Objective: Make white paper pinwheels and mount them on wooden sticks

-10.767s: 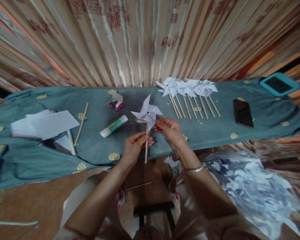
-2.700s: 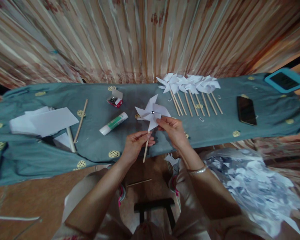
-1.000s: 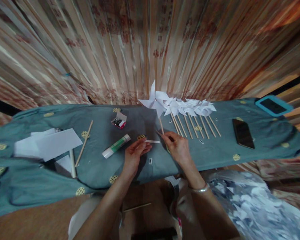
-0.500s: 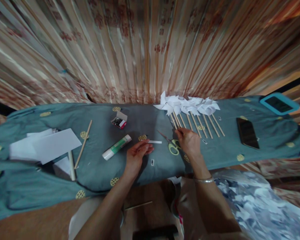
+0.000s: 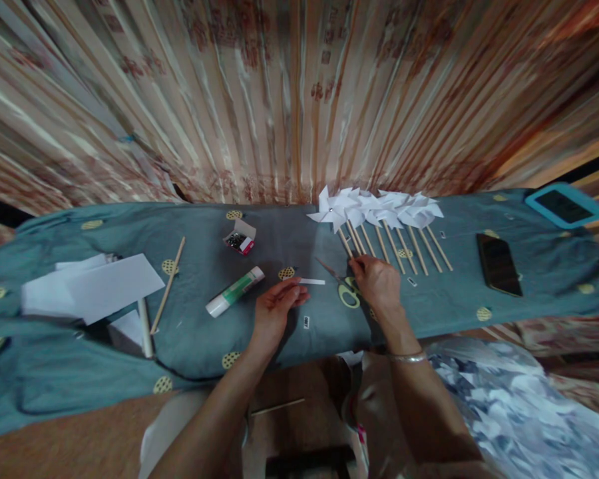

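Note:
Between the thumb and fingers of my left hand (image 5: 274, 307) is a narrow white paper strip (image 5: 313, 282), its free end pointing right. My right hand (image 5: 378, 281) is closed at the lower end of the stick of the leftmost white paper pinwheel (image 5: 332, 211). Several more paper pinwheels (image 5: 404, 211) on wooden sticks lie in a row to its right, their heads overlapping. Scissors (image 5: 349, 296) with yellow-green handles lie between my hands, partly beside my right fingers. A green and white glue stick (image 5: 235, 291) lies left of my left hand.
On the cloth-covered table (image 5: 274, 229) stands an open small box of metal pins (image 5: 240, 241). Farther left are a loose wooden stick (image 5: 168, 285) and white paper sheets (image 5: 110, 286). A phone (image 5: 499, 264) and a blue-framed device (image 5: 565, 205) lie right. A bag of paper pieces (image 5: 519, 406) stands below.
The leftmost pinwheel's stick has shifted slightly left, away from the neighbouring stick, with my right hand still on it. My left hand keeps the paper strip almost in place. The view has shifted slightly.

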Demonstrator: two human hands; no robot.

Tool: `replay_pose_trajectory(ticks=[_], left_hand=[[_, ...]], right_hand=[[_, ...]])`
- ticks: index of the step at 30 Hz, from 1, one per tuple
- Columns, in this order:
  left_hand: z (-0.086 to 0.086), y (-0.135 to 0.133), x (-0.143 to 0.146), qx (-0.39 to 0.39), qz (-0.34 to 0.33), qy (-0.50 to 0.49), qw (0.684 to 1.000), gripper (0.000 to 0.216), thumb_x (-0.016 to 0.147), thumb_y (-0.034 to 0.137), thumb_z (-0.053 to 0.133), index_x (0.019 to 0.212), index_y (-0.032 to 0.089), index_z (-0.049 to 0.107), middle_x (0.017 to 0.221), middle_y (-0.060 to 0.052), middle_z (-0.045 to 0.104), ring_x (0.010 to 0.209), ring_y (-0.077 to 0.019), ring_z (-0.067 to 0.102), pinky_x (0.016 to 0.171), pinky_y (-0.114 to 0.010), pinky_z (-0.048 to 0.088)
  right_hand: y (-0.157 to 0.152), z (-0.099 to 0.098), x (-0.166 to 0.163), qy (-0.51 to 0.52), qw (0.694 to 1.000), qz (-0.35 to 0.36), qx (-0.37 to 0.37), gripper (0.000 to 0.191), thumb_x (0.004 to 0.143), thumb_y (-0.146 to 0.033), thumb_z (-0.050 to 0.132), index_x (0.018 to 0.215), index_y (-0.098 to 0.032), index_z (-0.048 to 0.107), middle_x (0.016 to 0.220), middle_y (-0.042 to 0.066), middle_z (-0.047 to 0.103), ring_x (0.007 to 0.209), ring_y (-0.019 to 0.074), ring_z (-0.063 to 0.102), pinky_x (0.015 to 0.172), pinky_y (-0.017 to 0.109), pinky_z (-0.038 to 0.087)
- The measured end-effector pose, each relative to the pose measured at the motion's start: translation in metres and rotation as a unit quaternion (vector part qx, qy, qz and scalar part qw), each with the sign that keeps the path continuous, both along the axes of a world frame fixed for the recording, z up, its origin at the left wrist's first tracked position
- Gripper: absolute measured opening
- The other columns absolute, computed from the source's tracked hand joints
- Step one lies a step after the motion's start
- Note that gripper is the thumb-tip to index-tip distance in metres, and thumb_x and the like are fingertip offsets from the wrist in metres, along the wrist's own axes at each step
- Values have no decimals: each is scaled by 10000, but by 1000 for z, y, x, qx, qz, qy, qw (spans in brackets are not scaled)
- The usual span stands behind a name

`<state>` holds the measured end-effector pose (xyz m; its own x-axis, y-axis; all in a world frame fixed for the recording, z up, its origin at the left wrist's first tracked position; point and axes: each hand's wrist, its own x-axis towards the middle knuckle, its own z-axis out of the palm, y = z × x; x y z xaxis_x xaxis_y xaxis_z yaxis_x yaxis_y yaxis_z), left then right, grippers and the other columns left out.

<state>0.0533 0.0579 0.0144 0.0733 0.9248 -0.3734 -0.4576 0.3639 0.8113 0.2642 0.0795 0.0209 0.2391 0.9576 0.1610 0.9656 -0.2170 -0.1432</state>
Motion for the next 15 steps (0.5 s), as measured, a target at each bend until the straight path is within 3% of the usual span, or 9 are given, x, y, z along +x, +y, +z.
replay_pose_trajectory(ticks=[10,15], left_hand=[[3,-3,0,1,4,-13,1000,380,594,363,881,879,140,765,773,-58,763,692,-173,716,761,-323,567],[8,-7,-4,7,17,-7,1000,358,569,369,887,836,158,777,778,-54,762,692,-172,705,755,-327,567]], right_hand=[[-3,-1,0,-11,1000,-3,27,275,947,-348,534,857,-167,720,777,142,733,700,237,644,619,322,353],[-8,1,-5,15,995,34,91,333,978,-342,455,941,-144,719,865,151,738,805,252,650,695,325,412]])
